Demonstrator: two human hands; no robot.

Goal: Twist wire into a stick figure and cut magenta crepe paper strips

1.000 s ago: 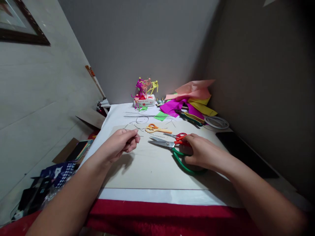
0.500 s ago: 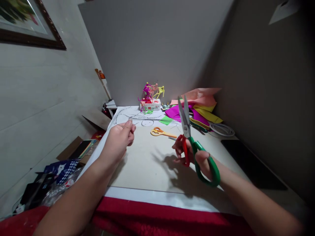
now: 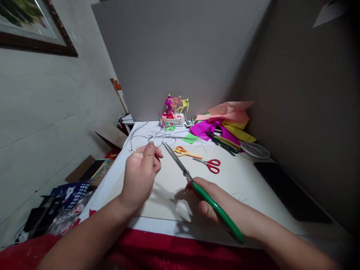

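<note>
My left hand (image 3: 143, 170) is closed, thumb pressed against the curled fingers, pinching a thin twisted wire (image 3: 159, 147). The wire sticks out on both sides of the grip, with a small loop at its left end. In my right hand (image 3: 216, 197) is a pair of large scissors (image 3: 218, 212) with a green handle. Their blades point up and left, and the tips lie close to the wire's right end in this view; whether they touch cannot be told. Beyond the hands are small red-handled scissors (image 3: 213, 165) and orange scissors (image 3: 188, 153).
Colourful wire figures (image 3: 169, 104) stand at the back on and around a small box (image 3: 177, 121). Loose black wires lie before them. Pink, yellow and magenta paper (image 3: 205, 129), green-handled pliers (image 3: 223, 143) and a white cable coil (image 3: 254, 150) lie right, near a black mat (image 3: 289, 191).
My right hand has turned the large scissors from upright to slanting left, bringing the tips toward my left hand. My left hand has shifted slightly right and down. The red-handled scissors are now uncovered.
</note>
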